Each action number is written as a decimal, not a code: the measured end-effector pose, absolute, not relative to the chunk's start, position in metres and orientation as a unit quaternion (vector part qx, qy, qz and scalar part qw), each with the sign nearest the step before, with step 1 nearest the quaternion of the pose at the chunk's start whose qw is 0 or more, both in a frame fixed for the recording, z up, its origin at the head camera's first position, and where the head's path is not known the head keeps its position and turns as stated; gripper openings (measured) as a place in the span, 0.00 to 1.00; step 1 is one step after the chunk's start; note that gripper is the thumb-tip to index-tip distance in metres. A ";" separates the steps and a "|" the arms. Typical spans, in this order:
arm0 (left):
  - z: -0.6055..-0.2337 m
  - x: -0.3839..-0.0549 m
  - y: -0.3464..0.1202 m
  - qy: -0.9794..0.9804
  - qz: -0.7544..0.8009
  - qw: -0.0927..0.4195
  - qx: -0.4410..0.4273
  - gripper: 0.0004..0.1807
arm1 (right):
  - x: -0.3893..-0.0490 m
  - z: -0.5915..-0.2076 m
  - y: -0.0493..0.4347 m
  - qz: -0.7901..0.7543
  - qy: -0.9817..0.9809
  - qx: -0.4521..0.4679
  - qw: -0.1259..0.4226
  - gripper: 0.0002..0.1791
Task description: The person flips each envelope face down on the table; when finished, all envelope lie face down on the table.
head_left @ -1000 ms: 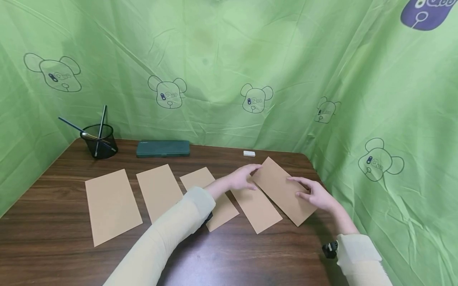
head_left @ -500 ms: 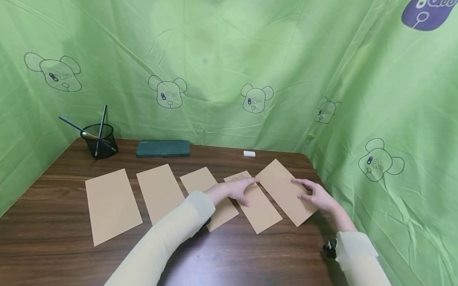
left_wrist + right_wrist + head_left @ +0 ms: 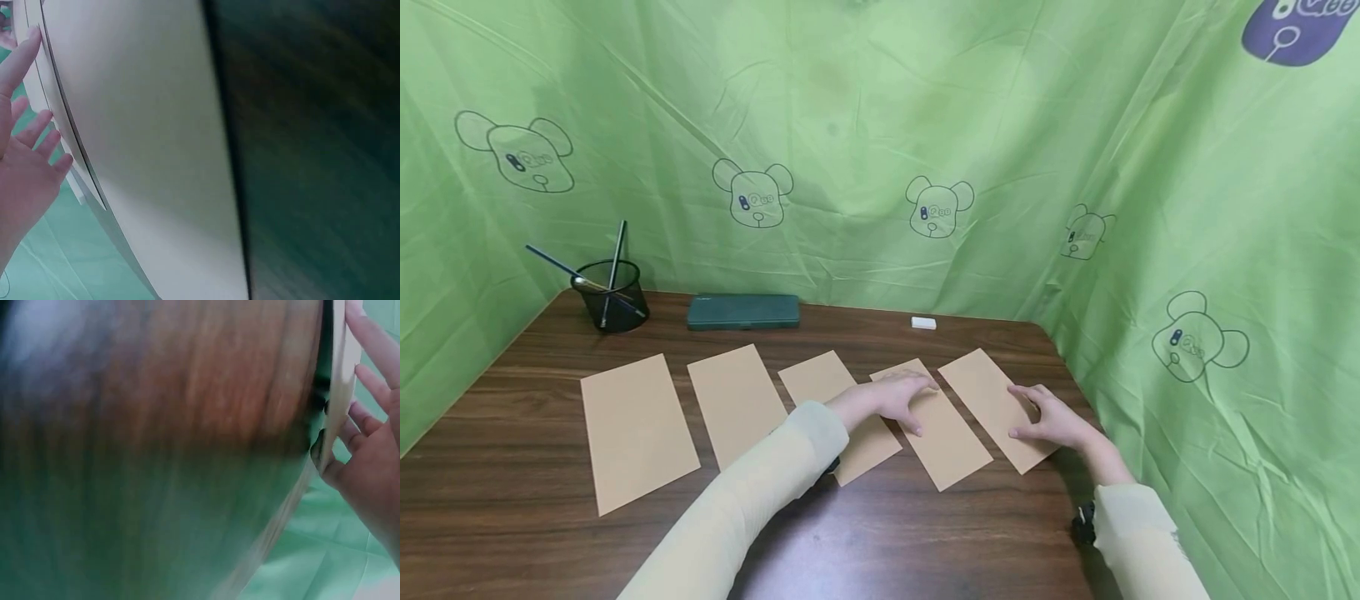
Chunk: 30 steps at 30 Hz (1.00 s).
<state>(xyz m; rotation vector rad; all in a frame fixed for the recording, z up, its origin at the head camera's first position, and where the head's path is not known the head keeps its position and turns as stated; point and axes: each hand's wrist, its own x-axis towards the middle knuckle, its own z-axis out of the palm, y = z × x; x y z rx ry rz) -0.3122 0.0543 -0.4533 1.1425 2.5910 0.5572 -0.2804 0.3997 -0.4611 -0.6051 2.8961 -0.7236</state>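
Observation:
Several tan cardboard sheets lie in a row across the wooden table. My left hand (image 3: 901, 397) is over the upper part of the fourth sheet (image 3: 953, 446), fingers loosely bent and thumb apart from them. In the left wrist view, that hand's spread fingers (image 3: 45, 134) hold nothing. The rightmost sheet (image 3: 977, 385) lies slanted, flat on the wood. My right hand (image 3: 1054, 419) is at its right side, thumb and index apart over the sheet. In the right wrist view, the right fingertips are right at the pale sheet (image 3: 342, 369), seen nearly edge-on.
Further left lie the first sheet (image 3: 638, 433), the second (image 3: 737, 400) and the third (image 3: 872, 450), partly under my left arm. Along the back stand a black mesh pencil cup (image 3: 617, 308), a dark green case (image 3: 743, 312) and a white eraser (image 3: 923, 322). Green curtains (image 3: 850, 125) surround the table (image 3: 880, 542).
The rightmost sheet, raised and tilted before, has come down flat on the table. My left hand has let go of its corner and drawn left; the right hand's fingers have spread.

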 end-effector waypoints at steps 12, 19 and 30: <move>-0.454 -0.313 0.047 0.894 0.182 0.130 0.389 0.43 | -0.286 -0.460 0.393 -0.195 0.959 -0.201 0.051 0.45; -0.433 -0.308 0.035 0.889 0.211 0.093 0.396 0.40 | -0.288 -0.457 0.395 -0.200 0.960 -0.192 0.050 0.43; -0.386 -0.274 -0.030 0.905 0.217 -0.042 0.365 0.37 | -0.276 -0.405 0.363 -0.186 0.954 -0.230 -0.042 0.30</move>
